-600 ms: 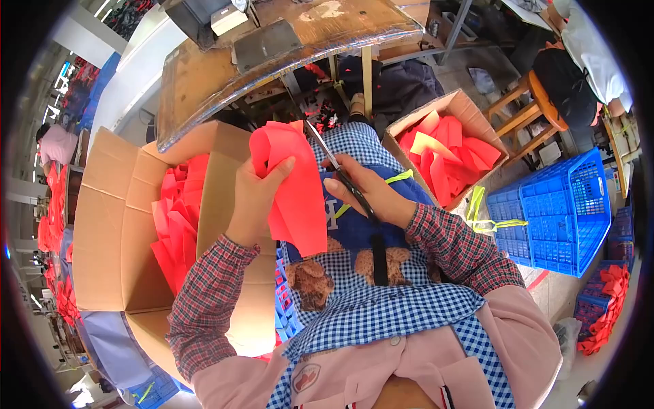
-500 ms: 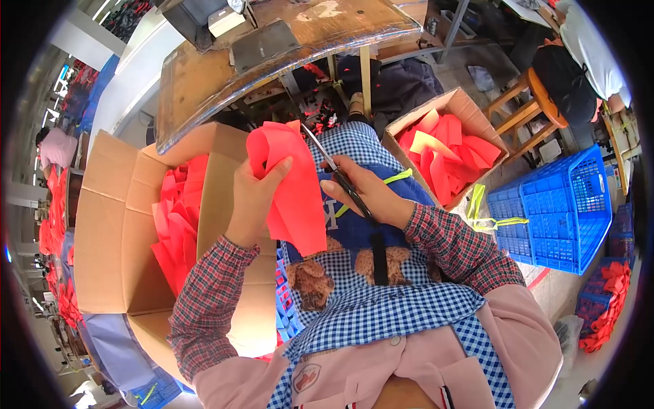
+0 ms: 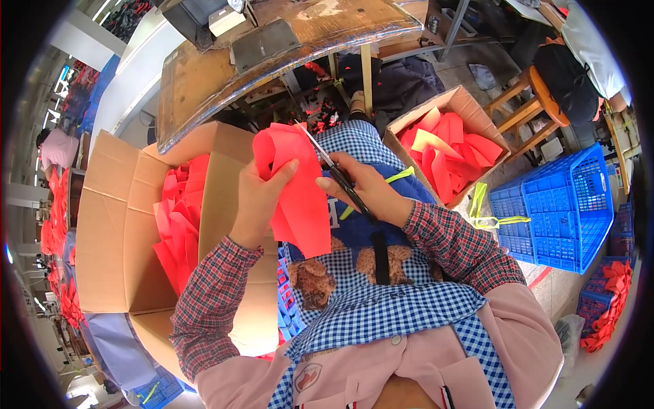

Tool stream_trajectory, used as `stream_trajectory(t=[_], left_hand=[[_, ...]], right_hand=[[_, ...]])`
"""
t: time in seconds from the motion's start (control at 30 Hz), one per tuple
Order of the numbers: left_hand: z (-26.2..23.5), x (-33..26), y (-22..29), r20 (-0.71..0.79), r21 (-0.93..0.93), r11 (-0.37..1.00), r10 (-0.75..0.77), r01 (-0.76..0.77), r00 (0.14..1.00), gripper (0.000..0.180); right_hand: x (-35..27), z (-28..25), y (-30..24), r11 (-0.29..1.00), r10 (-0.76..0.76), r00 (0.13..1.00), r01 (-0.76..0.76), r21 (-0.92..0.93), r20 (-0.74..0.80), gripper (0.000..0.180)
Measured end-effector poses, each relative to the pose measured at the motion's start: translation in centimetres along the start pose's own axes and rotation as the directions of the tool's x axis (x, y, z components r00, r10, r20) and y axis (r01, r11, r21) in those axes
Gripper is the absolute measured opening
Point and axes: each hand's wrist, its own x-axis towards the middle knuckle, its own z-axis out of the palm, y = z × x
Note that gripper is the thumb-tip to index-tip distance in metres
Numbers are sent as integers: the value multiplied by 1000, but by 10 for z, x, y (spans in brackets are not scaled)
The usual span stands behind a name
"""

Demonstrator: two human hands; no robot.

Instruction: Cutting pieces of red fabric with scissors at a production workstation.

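My left hand (image 3: 257, 198) pinches a folded piece of red fabric (image 3: 300, 204) between thumb and fingers, its top edge curled over in a loop and its lower end hanging over my lap. In my right hand (image 3: 371, 194) is a pair of scissors (image 3: 346, 185) with black handles. Their silver blades point up and to the left, close against the right upper edge of the red piece. Whether the blades touch the fabric is hard to make out.
At my left stands an open cardboard box (image 3: 102, 225) with red pieces inside. Another box (image 3: 446, 102) of red pieces is ahead on the right, near a blue plastic crate (image 3: 545, 211) and a wooden stool (image 3: 535, 102). A worn wooden table (image 3: 327, 27) lies ahead.
The red fabric and my left hand have shifted slightly to the right. The scissors stay beside the upper edge of the fabric, and my right hand has barely moved.
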Motion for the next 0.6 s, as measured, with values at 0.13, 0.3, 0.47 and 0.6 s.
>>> stream_trajectory(t=[0.13,0.3,0.47,0.6], left_hand=[[2,-1,2,-20,-21,1000,2,-3,1000,24],[-1,0,0,-9,-12,1000,18,-19,1000,25],[-2,0,7,33,-13,1000,-16,16,999,26],[-10,1,11,57,42,997,-67,64,996,27]], right_hand=[[1,1,5,1000,-19,1000,19,-2,-20,56],[1,1,8,1000,-12,999,12,11,-32,53],[4,2,26,990,-79,995,84,112,-55,50],[0,-4,15,998,-8,999,10,62,-37,48]])
